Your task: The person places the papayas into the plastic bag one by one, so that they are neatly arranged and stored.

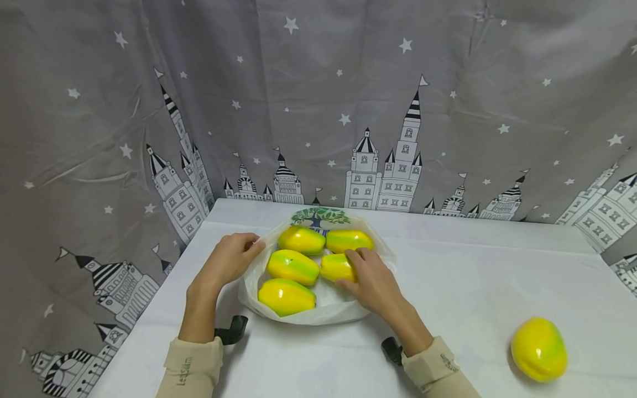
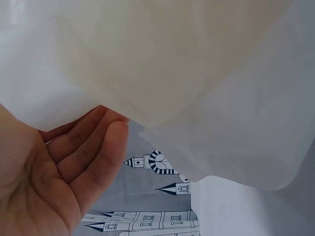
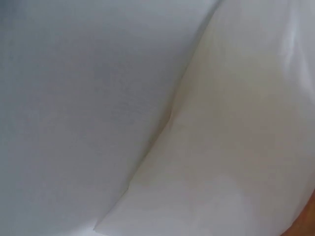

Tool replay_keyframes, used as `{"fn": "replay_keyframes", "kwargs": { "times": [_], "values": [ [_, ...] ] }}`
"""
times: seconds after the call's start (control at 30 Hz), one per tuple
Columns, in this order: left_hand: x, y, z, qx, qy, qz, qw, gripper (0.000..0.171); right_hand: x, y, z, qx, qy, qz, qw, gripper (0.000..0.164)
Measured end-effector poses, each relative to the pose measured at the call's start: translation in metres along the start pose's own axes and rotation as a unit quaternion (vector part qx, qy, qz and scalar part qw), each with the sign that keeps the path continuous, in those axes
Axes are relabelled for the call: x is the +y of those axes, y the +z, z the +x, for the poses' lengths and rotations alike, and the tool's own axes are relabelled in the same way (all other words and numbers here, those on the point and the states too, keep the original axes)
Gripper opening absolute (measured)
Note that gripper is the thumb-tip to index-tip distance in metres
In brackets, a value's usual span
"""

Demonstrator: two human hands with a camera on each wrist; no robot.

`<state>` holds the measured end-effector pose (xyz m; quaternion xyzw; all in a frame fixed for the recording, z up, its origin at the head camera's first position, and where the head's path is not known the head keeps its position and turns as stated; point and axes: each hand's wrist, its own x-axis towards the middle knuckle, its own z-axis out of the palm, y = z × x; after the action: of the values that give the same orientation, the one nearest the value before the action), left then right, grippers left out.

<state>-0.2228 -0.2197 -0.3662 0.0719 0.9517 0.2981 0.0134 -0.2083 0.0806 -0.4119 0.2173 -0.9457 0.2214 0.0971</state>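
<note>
A white plastic bag (image 1: 323, 315) with a tree print lies spread on the table, its mouth facing up. Inside it are several glossy yellow-green papayas (image 1: 293, 267). My left hand (image 1: 229, 260) holds the bag's left rim; the left wrist view shows its curved fingers (image 2: 106, 157) at the edge of the thin plastic, the thumb hidden. At the bag's right side, my right hand (image 1: 370, 282) grips one papaya (image 1: 337, 267), fingers over its right end. In the right wrist view the bag's wall (image 3: 236, 137) fills much of the picture and the fingers are hidden.
Another papaya (image 1: 539, 349) sits alone on the white table (image 1: 473, 287), at the near right. Behind the table hangs a grey curtain (image 1: 308, 72) printed with castles and stars. Dark wrist-camera mounts (image 1: 233, 330) stick out beside both wrists.
</note>
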Motion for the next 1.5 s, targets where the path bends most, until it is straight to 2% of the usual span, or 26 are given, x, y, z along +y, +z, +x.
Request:
{"fn": "replay_keyframes", "kwargs": {
  "times": [0.37, 0.87, 1.3, 1.5],
  "values": [
    [0.003, 0.0, -0.002, -0.002, -0.005, -0.005, 1.0, 0.038, -0.001, -0.008, -0.008, 0.038, -0.014, 0.009, 0.999, 0.057],
    [0.005, -0.001, -0.002, -0.007, -0.014, -0.004, 0.9999, 0.041, 0.003, -0.018, -0.03, 0.091, -0.001, 0.043, 0.995, 0.054],
    [0.004, 0.001, -0.002, -0.005, -0.008, -0.007, 0.9999, 0.041, 0.014, -0.035, -0.05, 0.082, 0.018, 0.059, 0.995, 0.056],
    [0.004, 0.001, -0.001, -0.01, -0.012, -0.008, 0.9998, 0.042, 0.018, -0.047, -0.058, 0.076, 0.022, 0.049, 0.996, 0.058]
  ]
}}
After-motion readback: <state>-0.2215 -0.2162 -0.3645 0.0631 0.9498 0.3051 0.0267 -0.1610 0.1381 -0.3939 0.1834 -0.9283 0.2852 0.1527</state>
